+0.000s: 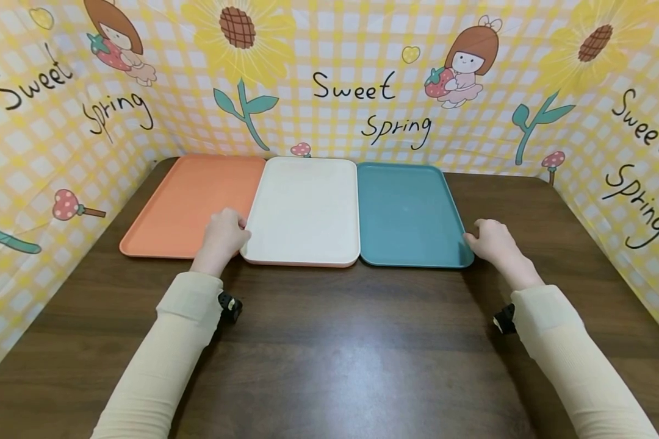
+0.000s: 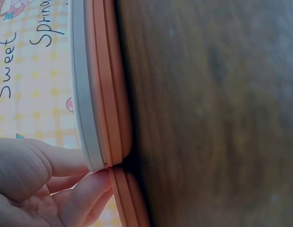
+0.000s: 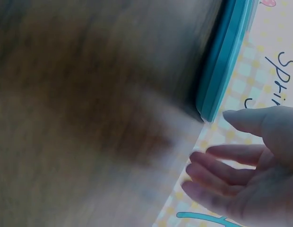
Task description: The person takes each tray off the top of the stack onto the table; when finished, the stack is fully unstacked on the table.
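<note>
Three rectangular trays stand side by side: an orange tray (image 1: 198, 201) at left, a white tray (image 1: 307, 210) in the middle and a teal tray (image 1: 409, 213) at right. Beneath the white one shows the orange rim (image 2: 108, 94) of another tray. My left hand (image 1: 224, 235) pinches the white tray's left edge near its front corner, thumb at the rim and fingertips low beside the orange trays. Beside the teal tray's right edge is my right hand (image 1: 493, 239). Its fingers (image 3: 222, 168) are loosely spread and hold nothing, with the thumb close to the tray's corner.
The trays lie along the back of a dark wooden table (image 1: 329, 347). A yellow checked cloth (image 1: 329, 36) with printed flowers and lettering hangs behind and at both sides. Dark wrist cameras (image 1: 230, 306) sit on both sleeves.
</note>
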{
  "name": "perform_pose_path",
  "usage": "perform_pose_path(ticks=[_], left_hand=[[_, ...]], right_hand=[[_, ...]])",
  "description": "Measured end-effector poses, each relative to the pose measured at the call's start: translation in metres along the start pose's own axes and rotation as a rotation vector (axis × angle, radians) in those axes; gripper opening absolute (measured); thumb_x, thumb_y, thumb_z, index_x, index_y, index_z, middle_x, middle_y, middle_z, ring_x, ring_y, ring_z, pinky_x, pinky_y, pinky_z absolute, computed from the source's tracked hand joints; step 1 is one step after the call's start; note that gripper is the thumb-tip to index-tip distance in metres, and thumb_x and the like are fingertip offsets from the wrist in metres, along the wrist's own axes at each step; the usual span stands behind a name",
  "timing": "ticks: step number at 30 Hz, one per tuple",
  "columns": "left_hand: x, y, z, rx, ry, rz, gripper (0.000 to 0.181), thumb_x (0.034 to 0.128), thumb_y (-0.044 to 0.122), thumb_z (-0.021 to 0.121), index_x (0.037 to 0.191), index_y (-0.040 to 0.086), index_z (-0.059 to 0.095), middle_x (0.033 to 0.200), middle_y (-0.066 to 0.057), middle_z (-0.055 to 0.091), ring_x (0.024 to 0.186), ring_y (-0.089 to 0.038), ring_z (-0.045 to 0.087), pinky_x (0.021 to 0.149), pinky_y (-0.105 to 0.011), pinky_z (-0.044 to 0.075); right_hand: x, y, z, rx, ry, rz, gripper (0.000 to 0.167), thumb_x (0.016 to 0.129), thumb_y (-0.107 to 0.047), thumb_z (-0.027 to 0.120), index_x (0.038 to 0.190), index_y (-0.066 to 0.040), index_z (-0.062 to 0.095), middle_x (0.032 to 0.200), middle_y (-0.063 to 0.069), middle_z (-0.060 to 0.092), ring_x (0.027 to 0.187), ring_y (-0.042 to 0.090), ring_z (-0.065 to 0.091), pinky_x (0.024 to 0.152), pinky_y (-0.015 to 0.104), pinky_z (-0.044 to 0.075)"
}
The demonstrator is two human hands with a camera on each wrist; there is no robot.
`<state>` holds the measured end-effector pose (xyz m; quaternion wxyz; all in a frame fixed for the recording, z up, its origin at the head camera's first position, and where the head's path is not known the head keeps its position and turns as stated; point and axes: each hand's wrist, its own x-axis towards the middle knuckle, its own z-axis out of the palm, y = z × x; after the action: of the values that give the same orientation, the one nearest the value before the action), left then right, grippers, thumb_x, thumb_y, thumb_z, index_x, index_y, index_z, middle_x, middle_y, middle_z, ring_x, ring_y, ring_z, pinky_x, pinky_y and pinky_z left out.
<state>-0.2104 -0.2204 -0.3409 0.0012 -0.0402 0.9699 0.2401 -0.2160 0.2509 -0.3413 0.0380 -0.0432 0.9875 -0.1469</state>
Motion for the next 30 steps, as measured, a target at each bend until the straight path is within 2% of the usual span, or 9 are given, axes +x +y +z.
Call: perform_pose_path(ticks=[5,7,11,12,14,18,22,26,30], left_hand=[[0.000,-0.001,0.000,0.014,0.010,0.011,0.032,0.0852,0.004,0.056,0.056,0.008,0.045,0.053,0.001,0.028,0.051,-0.016,0.031,0.047,-0.026,0.027],[-0.001,-0.002,-0.001,0.007,0.007,0.017,0.025,0.0863,0.004,0.055,0.061,0.004,0.054,0.056,-0.005,0.041,0.054,-0.019,0.038,0.048,-0.026,0.031],[-0.004,-0.003,-0.002,-0.023,-0.007,0.019,0.032,0.0892,0.005,0.048,0.058,0.006,0.051,0.053,-0.005,0.044,0.047,-0.017,0.041,0.045,-0.025,0.033],[-0.004,-0.003,-0.003,-0.033,-0.012,0.018,0.034,0.0899,0.005,0.046,0.056,0.007,0.048,0.051,-0.004,0.043,0.046,-0.016,0.041,0.044,-0.024,0.034],[-0.004,-0.002,-0.003,-0.041,-0.019,0.014,0.041,0.0905,0.006,0.043,0.051,0.012,0.036,0.045,0.003,0.029,0.040,-0.012,0.035,0.042,-0.023,0.031],[-0.005,-0.001,-0.003,-0.055,-0.035,-0.004,0.042,0.0918,0.010,0.043,0.050,0.012,0.038,0.044,0.004,0.031,0.041,-0.012,0.039,0.042,-0.023,0.035],[-0.004,-0.001,-0.002,-0.051,-0.043,-0.013,0.039,0.0920,0.012,0.046,0.053,0.010,0.046,0.045,0.003,0.035,0.043,-0.012,0.041,0.043,-0.022,0.035],[-0.004,-0.002,-0.002,-0.050,-0.047,-0.020,0.036,0.0921,0.013,0.047,0.057,0.007,0.053,0.046,0.003,0.038,0.045,-0.013,0.042,0.044,-0.023,0.036],[-0.003,-0.003,-0.002,-0.048,-0.045,-0.014,0.034,0.0916,0.011,0.047,0.058,0.006,0.053,0.047,0.002,0.037,0.044,-0.013,0.041,0.044,-0.022,0.035]], right_hand=[[-0.001,-0.004,-0.001,0.007,-0.018,0.045,0.062,0.098,-0.024,0.042,0.133,0.024,0.026,0.129,0.047,0.032,0.118,0.062,0.028,0.100,0.065,0.027],[-0.001,-0.008,-0.002,0.024,-0.034,0.067,0.068,0.099,-0.029,0.040,0.138,0.022,0.016,0.136,0.046,0.023,0.125,0.061,0.020,0.104,0.066,0.021],[-0.001,-0.013,-0.004,0.069,-0.072,0.096,0.080,0.100,-0.039,0.035,0.143,0.016,-0.002,0.146,0.042,0.003,0.136,0.055,0.002,0.108,0.067,0.006],[-0.001,-0.014,-0.004,0.079,-0.085,0.100,0.082,0.100,-0.042,0.034,0.143,0.015,-0.006,0.147,0.040,-0.001,0.137,0.054,-0.002,0.108,0.067,0.003],[0.000,-0.018,-0.004,0.082,-0.107,0.101,0.087,0.099,-0.048,0.031,0.143,0.013,-0.012,0.148,0.039,-0.007,0.138,0.052,-0.008,0.109,0.066,-0.001],[0.001,-0.030,-0.002,0.052,-0.115,0.068,0.090,0.098,-0.053,0.030,0.144,0.012,-0.012,0.150,0.037,-0.006,0.139,0.051,-0.006,0.110,0.064,0.001],[0.002,-0.049,0.002,0.037,-0.089,-0.011,0.084,0.099,-0.046,0.033,0.143,0.016,-0.002,0.148,0.040,0.006,0.137,0.053,0.008,0.111,0.061,0.011],[0.005,-0.069,0.008,0.090,-0.110,-0.070,0.079,0.101,-0.041,0.033,0.143,0.017,0.001,0.149,0.038,0.008,0.138,0.051,0.011,0.113,0.056,0.014],[0.008,-0.088,0.014,0.147,-0.163,-0.065,0.079,0.101,-0.042,0.033,0.145,0.012,-0.003,0.153,0.032,0.002,0.141,0.046,0.006,0.115,0.052,0.011]])
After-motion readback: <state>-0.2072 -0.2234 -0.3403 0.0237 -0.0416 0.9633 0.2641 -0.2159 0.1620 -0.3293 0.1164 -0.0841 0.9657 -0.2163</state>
